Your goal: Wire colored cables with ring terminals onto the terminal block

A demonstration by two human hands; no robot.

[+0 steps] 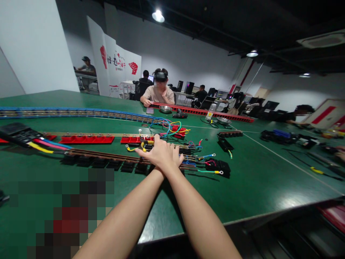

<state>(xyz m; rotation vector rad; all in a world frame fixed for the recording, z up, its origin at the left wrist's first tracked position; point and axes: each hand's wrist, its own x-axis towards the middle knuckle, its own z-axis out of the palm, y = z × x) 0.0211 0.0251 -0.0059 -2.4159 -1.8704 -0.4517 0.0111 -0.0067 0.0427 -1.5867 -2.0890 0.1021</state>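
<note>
My forearms cross over the table. My right hand (157, 154) lies on top, palm down, above the long strips, with thumb and index finger spread apart. My left hand (180, 160) is mostly hidden beneath it, so its grip cannot be made out. Under and beside both hands run brown-and-black strip assemblies (105, 158) with copper-coloured bars. By my right thumb is a yellow cable with a ring lug (131, 148). To the right of my hands stick out a green wire with a ring lug (215, 172), a blue wire (206, 157) and a black connector block (219, 167).
A black multi-cable connector (20, 135) lies left, near red trays (86, 139). Behind run a blue track strip (81, 112) and a red strip (215, 114). A person (159, 91) sits opposite, near metal bowls (165, 109), a power drill (180, 114) and a bottle (211, 111).
</note>
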